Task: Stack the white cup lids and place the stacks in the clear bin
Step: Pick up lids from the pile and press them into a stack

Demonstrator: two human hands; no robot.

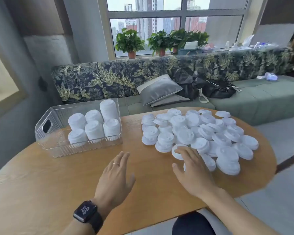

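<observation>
Right hand (193, 168) spread flat on the loose lids (202, 131) — gripping nothing, left hand (115, 177) open over the table (41, 184), stacks (93, 126) in the clear bin (46, 143).

Table (75, 167) matt grained wood; bin (58, 146) clear ribbed glossy plastic; lids (227, 150) white smooth plastic.

A lounge corner high up in a city building: a leaf-print sofa (143, 77) runs under a big window (175, 22), potted plants (129, 41) line the sill, towers rise outside, cushions (159, 89) and a black bag (219, 89) lie on the seat.
</observation>
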